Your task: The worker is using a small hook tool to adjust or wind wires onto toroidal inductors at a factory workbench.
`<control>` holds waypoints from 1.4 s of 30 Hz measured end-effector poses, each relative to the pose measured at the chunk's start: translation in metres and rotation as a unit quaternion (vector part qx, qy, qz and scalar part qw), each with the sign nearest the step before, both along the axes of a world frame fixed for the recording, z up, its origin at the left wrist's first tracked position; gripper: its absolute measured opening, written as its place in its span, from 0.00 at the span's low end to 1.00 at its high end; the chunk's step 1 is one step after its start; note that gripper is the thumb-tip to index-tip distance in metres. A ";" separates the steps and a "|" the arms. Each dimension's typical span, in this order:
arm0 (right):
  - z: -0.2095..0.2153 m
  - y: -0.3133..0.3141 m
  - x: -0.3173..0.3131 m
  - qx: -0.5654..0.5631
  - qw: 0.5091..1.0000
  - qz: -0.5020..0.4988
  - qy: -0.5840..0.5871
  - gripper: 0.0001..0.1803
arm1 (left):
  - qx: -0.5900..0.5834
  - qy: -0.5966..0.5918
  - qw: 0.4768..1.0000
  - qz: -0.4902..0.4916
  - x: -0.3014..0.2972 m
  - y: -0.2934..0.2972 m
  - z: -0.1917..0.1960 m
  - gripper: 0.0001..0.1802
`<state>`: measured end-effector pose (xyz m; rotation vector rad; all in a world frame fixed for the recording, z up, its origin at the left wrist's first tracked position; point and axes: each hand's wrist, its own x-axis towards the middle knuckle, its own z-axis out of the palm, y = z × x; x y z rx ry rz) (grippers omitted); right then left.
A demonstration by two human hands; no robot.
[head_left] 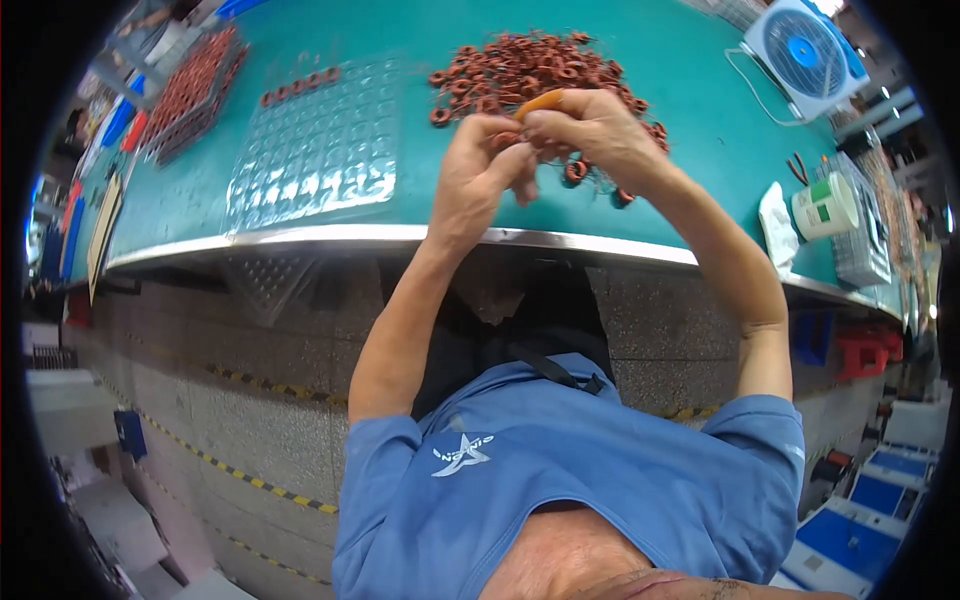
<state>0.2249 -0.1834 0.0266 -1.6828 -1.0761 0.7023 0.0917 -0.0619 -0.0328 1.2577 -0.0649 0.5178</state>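
Observation:
Above the green table (700, 80), close to its front edge, my two hands meet at the fingertips. My left hand (482, 172) is closed on a small reddish-brown ring coil (506, 140), partly covered by the fingers. From the other side my right hand (598, 132) pinches at the same spot, wearing an orange finger cover (541, 103) on one finger. Whether it grips the coil's body or its thin wire is too small to tell. Just beyond the hands spreads a heap of similar ring coils (530, 65), with a few loose ones (576, 172) by my right wrist.
A clear plastic tray (315, 150) with many pockets lies to the left, a row of coils (300, 88) along its far edge. Farther left are stacked filled trays (190, 95). On the right stand a blue fan (803, 52), a white tub (825, 207) and pliers (797, 168).

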 end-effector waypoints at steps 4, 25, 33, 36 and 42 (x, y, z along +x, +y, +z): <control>-0.032 0.000 -0.012 0.032 0.981 0.008 0.190 0.18 | 0.055 0.005 0.998 0.034 -0.018 -0.010 -0.016 0.11; -0.027 -0.028 -0.037 0.131 0.983 -0.100 0.078 0.15 | 0.012 0.034 0.999 0.021 -0.030 -0.019 0.001 0.09; -0.031 -0.021 -0.054 0.173 0.956 -0.161 -0.174 0.16 | -0.046 0.054 0.996 0.054 -0.030 -0.015 0.006 0.06; -0.019 -0.022 -0.059 0.151 0.975 -0.150 -0.054 0.15 | -0.032 0.034 0.997 0.064 -0.036 -0.019 0.009 0.06; -0.043 -0.018 -0.045 0.198 0.916 -0.065 0.344 0.15 | -0.031 0.004 0.999 0.043 -0.050 -0.026 0.011 0.08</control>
